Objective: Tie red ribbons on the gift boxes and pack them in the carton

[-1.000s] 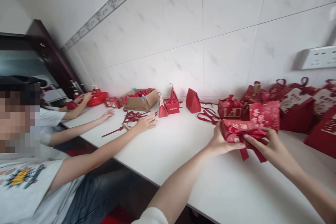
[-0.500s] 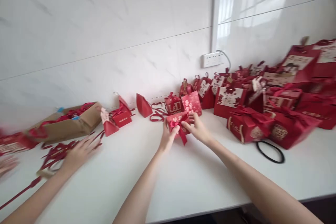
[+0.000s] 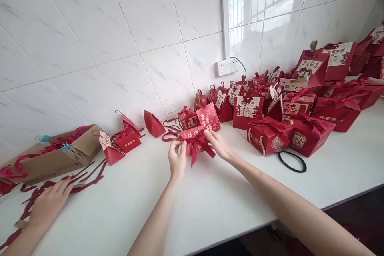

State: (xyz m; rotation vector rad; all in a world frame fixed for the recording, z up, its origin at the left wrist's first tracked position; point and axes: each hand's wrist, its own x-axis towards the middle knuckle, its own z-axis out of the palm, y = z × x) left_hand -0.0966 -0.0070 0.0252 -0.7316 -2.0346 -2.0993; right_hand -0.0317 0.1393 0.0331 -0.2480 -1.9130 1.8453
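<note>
A small red gift box (image 3: 192, 133) with gold lettering is held between both my hands just over the table's middle. A red ribbon bow (image 3: 197, 143) sits on its front, its tails hanging down. Along the box's left side, my left hand (image 3: 177, 159) grips with thumb in front and fingers behind. My right hand (image 3: 219, 145) pinches the upper right part of the box, its fingertips partly hidden. Directly behind stands a red box with a patterned pink-red face (image 3: 208, 117). Close to its left is a small ribboned box (image 3: 187, 118).
Many red gift boxes (image 3: 248, 111) crowd the right side, with a black ring (image 3: 292, 162) in front. At left are a cardboard box (image 3: 57, 164) of ribbons and a co-worker's hand (image 3: 51, 202) over dark red straps. A power strip (image 3: 227, 67) is on the wall.
The view has turned right. My fingers have moved from the bow out to the box's sides, and the bow now shows fully. The co-worker's hand has shifted over the straps.
</note>
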